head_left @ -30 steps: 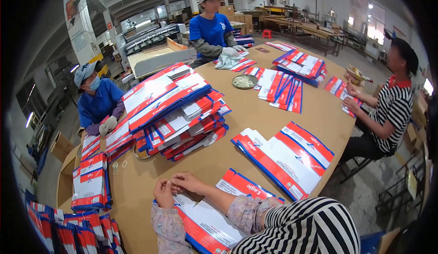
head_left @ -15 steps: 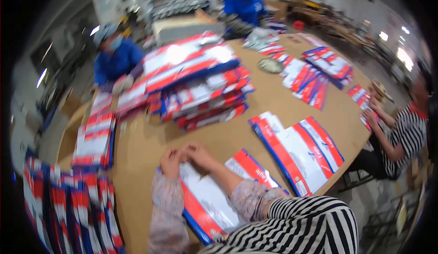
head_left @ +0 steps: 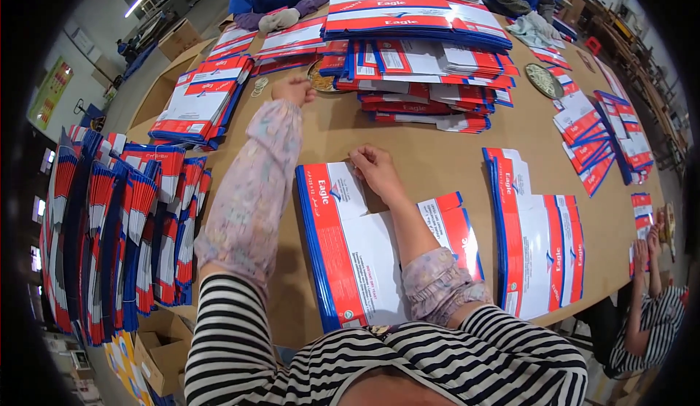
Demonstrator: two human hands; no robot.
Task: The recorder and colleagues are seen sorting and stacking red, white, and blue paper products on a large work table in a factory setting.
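Note:
A stack of flat red, white and blue cartons [head_left: 361, 253] lies in front of me. Beyond its far left corner, my left hand [head_left: 294, 92] is stretched out over the table beside a round dish [head_left: 321, 83] of small yellowish pieces, partly hidden by the big carton pile. Its fingers are bent and drawn together; what they hold, if anything, is too small to make out. Near the top edge of the stack, my right hand [head_left: 374, 171] is closed in a pinch, thumb against fingers. Whatever it pinches does not show.
Tall carton piles [head_left: 419, 41] stand at the far middle. Further stacks lie at right [head_left: 536, 238] and left [head_left: 204, 100]; upright bundles [head_left: 124, 231] line the left edge. Another dish [head_left: 545, 80] is at far right. Co-workers sit around the table. Small rings [head_left: 259, 85] lie near my left hand.
My hands were together above the stack's top edge. Now the left has reached away toward the dish, while the right stays by the stack. The view has tilted and steadied.

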